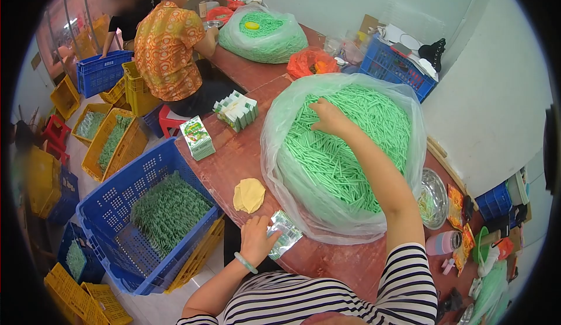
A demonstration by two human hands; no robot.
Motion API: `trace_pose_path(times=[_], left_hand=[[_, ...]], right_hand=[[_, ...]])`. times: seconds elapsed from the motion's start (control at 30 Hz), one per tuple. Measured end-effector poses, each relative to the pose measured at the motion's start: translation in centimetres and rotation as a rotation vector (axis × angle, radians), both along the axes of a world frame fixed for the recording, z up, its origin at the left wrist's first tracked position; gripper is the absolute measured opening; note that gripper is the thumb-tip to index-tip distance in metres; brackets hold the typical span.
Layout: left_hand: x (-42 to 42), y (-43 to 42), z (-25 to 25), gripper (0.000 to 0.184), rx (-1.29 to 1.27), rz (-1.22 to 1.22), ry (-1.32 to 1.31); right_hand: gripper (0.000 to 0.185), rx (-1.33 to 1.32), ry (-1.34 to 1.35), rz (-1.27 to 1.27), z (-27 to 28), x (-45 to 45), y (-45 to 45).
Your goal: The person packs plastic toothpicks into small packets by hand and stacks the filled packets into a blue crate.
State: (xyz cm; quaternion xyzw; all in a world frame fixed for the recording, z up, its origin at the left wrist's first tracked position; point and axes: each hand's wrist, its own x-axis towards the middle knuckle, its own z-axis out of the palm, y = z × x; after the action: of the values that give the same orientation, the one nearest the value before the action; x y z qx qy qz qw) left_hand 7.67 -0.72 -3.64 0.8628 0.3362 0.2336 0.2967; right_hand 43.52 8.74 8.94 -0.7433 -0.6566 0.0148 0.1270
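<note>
A big clear plastic bag (272,149) full of thin light-green sticks (356,144) stands open on the red table. My right hand (332,118) reaches over the heap, its curled fingers at the sticks near the far left side; what they hold is too small to make out. At the table's near edge my left hand (257,240) rests on a shiny printed packet (284,235), its fingers bent over the left end. A yellow cloth (249,195) lies just beyond that hand. Farther back are two stacks of printed packets, one upright (197,138) and one fanned (236,111).
A blue crate (105,231) with filled green packets is left of the table (219,149). A person in an orange patterned shirt (169,50) sits beyond, near another bag of sticks (263,38). A metal bowl (432,199) and pink cup (444,242) stand at the right.
</note>
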Motion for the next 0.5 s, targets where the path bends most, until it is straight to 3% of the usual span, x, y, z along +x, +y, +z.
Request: trace_pose_path(times=[0.17, 0.27, 0.5], left_hand=[[-0.1, 0.2, 0.6, 0.027, -0.08, -0.031, 0.023], [-0.1, 0.2, 0.0, 0.022, -0.152, -0.015, -0.004], [0.1, -0.2, -1.1, 0.011, -0.095, 0.046, -0.118]], right_hand=[[0.03, -0.106, -0.086, 0.024, -1.9, 1.0, 1.8], [0.028, -0.041, -0.134, -0.007, -1.8, 0.1, 1.6], [0.021, -0.097, -0.15, 0.026, -1.0, 0.7, 2.2]])
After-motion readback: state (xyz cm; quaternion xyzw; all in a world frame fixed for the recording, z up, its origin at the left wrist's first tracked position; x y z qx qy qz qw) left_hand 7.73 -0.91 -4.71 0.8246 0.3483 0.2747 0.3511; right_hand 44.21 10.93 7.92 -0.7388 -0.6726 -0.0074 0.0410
